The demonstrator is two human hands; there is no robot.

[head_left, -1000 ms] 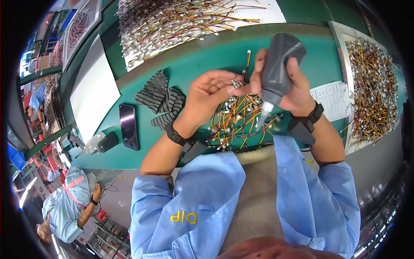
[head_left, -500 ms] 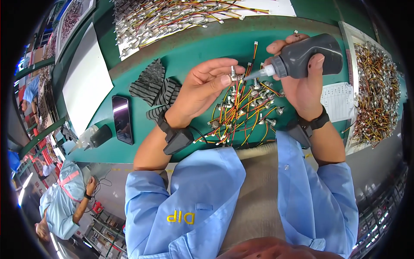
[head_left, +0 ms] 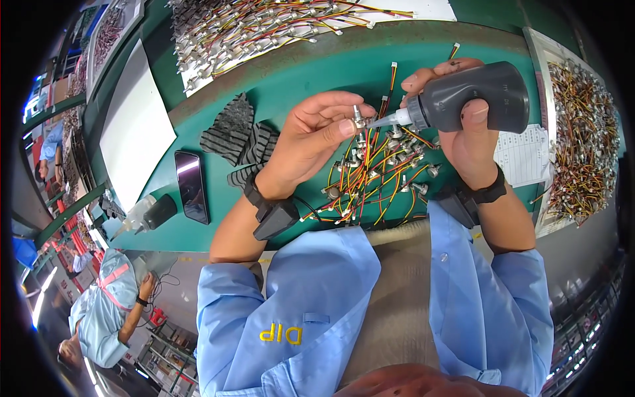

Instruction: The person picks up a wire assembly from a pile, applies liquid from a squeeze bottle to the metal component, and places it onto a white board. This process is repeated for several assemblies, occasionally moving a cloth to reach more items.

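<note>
In the head view, a small metal component [head_left: 358,118] with trailing wires is pinched in the left hand [head_left: 311,142] above the green table [head_left: 311,73]. A dark grey squeeze bottle [head_left: 473,96] is gripped sideways by the right hand [head_left: 466,126], its pale nozzle touching the component. A bundle of red and yellow wired parts [head_left: 377,172] lies beneath.

Wire pile [head_left: 377,175] lies between left hand [head_left: 311,142] and right hand [head_left: 466,132]; phone [head_left: 190,186] left, tray [head_left: 582,139] right.

a dark phone [head_left: 192,186] with a blank screen lies left on the green surface [head_left: 304,73]; a white printed sheet [head_left: 524,156] lies right.
</note>
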